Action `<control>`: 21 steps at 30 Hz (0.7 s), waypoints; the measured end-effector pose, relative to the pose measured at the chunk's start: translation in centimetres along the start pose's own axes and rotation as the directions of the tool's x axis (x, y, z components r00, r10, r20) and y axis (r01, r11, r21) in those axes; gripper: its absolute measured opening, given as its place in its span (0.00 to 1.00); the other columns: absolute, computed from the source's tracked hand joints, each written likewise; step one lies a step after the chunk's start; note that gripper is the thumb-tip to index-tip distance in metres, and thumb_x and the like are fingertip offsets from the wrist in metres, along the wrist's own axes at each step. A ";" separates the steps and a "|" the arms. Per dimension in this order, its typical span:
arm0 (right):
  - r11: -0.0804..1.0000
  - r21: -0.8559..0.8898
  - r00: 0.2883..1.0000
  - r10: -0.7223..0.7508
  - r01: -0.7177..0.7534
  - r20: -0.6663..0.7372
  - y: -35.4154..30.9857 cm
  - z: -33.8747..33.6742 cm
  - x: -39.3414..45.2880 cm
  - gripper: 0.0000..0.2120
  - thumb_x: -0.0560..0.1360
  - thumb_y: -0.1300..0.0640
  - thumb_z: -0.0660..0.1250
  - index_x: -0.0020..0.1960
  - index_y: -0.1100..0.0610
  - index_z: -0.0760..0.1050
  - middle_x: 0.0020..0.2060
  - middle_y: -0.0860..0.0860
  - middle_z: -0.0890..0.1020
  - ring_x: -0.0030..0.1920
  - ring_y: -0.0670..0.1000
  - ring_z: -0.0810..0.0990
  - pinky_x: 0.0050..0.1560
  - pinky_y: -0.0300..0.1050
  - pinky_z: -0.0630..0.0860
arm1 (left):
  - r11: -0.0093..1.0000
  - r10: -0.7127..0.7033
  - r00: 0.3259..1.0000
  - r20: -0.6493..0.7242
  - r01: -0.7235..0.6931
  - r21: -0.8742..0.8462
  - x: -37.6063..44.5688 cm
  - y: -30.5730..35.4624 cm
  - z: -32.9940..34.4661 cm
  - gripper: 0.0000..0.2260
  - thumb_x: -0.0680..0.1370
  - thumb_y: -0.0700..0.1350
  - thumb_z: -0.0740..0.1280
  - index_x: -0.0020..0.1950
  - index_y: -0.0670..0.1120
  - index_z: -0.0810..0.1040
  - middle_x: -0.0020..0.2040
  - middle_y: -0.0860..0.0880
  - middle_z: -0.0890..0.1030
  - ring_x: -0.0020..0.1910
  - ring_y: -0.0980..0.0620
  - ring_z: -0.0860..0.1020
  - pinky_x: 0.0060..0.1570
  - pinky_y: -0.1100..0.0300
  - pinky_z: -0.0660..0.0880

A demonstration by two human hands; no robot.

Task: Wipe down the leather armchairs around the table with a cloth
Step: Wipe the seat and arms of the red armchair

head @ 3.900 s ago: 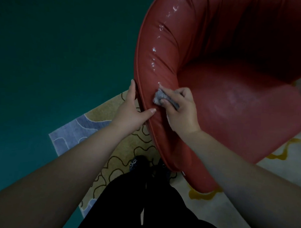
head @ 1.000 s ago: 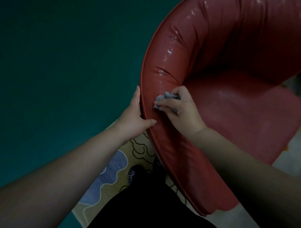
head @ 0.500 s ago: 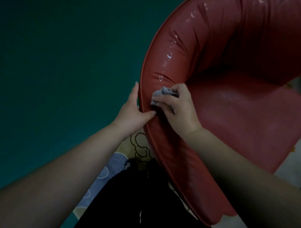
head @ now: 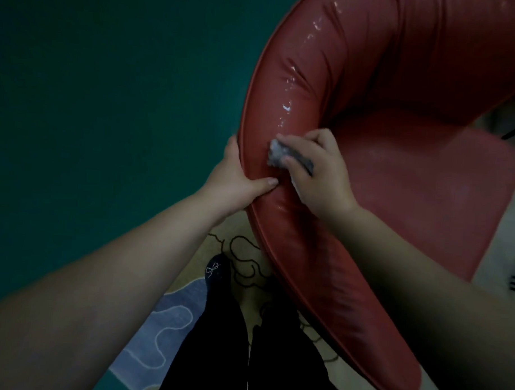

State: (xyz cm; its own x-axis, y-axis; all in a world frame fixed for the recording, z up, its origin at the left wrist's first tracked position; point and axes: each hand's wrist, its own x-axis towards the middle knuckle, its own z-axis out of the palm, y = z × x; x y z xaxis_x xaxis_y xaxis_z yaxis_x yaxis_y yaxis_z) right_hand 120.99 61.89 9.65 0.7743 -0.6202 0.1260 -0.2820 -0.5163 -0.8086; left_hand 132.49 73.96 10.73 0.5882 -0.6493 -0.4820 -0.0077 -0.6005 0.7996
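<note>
Two bare hands work on one red leather armchair (head: 379, 91), which fills the frame from twelve o'clock round to five o'clock. The left hand (head: 236, 179) grips the padded rim of the chair's back at about nine o'clock of the chair: its thumb (head: 262, 184) lies pressed across the top of the rim, while the fingers (head: 231, 144) wrap down the outer side, curled round the edge. The right hand (head: 318, 170) sits just beside it, at three o'clock from the left, on the inner slope of the same rim. It pinches a bunched grey cloth (head: 278, 154) between thumb and curled fingers, and the cloth touches the leather. The cloth pokes out at the hand's ten o'clock, between the two hands, and a darker strip of it runs back under the fingers. Wet glints (head: 287, 107) shine on the leather at twelve o'clock from the cloth, running up the back. The seat cushion (head: 426, 183) lies at three o'clock from the right hand. Below, at six o'clock, dark trouser legs (head: 216, 339) stand on a patterned rug (head: 158, 331), with teal floor (head: 93, 101) to nine o'clock.
</note>
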 end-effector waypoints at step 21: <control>0.983 -0.060 0.970 0.158 -0.172 -0.184 -1.0 -0.5 0.9 0.11 0.70 0.64 0.72 0.52 0.56 0.83 0.44 0.52 0.71 0.45 0.41 0.73 0.50 0.25 0.67 | 0.999 -0.006 0.995 0.100 0.001 0.050 3.9 1.4 -2.2 0.35 0.72 0.41 0.73 0.74 0.51 0.58 0.62 0.48 0.76 0.57 0.47 0.78 0.57 0.43 0.77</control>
State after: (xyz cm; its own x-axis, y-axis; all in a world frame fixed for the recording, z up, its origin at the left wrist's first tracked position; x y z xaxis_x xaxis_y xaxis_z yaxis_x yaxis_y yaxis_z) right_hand 121.70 61.52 10.90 0.6019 -0.7923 0.1001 -0.4442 -0.4364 -0.7825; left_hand 136.59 71.61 10.79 0.5048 -0.6887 -0.5204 -0.0471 -0.6239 0.7801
